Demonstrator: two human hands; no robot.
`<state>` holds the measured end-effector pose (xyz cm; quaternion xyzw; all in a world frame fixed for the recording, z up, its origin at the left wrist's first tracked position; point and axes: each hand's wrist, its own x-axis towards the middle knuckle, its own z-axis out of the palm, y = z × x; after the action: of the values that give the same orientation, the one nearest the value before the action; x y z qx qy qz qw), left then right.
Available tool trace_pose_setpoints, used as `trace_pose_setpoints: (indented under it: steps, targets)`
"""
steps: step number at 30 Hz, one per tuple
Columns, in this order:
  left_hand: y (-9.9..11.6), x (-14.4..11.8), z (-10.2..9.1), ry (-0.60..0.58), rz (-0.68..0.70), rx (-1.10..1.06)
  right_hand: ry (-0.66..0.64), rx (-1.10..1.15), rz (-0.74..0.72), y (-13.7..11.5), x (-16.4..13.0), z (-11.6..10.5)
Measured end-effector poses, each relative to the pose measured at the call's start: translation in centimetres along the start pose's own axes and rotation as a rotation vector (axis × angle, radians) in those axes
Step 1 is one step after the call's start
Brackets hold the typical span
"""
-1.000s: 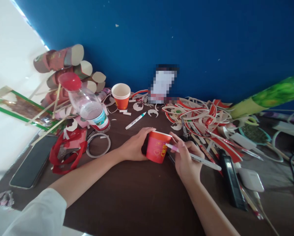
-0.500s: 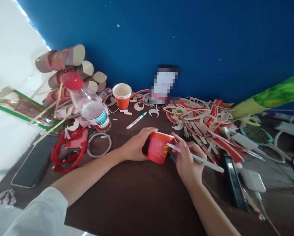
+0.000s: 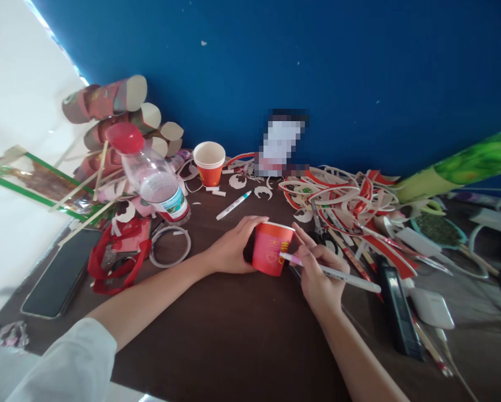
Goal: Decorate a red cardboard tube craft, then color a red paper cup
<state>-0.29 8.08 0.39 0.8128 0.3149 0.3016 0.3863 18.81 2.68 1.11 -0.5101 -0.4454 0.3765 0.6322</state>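
Observation:
My left hand (image 3: 236,245) grips a red paper cup (image 3: 268,251) from its left side, thumb and fingers closed around the wall. The cup is tilted, and its near side carries yellow lettering and a pink painted area. In my right hand (image 3: 323,271) is a white marker with a pink tip section (image 3: 346,277), its tip at the cup's right side. Fingers of the right hand also reach the cup's right edge. Behind the cup lies a second white marker with a blue-green band (image 3: 234,205). Farther back stands a stack of paper cups (image 3: 209,163).
Left are a red-capped plastic bottle (image 3: 160,187), a dark phone (image 3: 62,273), red ribbon (image 3: 119,268) and a tape ring (image 3: 169,247). Paper strips (image 3: 334,192) pile up at the back right, near scissors (image 3: 317,220). A black tool (image 3: 399,310) and white charger (image 3: 432,308) lie right.
The cup has turned a little in my left hand, bringing its lettering round. The marker tip has moved slightly left and down along the cup's side.

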Motion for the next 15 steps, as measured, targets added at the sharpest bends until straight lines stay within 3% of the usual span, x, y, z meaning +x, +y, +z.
trace_pose_setpoints:
  steps: [12,15]
  targets:
    - [0.0,0.1,0.0,0.018,-0.026,0.008,-0.264,-0.072,0.038,0.4,0.0,-1.1]
    - [0.0,0.1,0.0,0.025,-0.027,0.006,-0.245,0.035,0.064,0.4,0.1,-0.9]
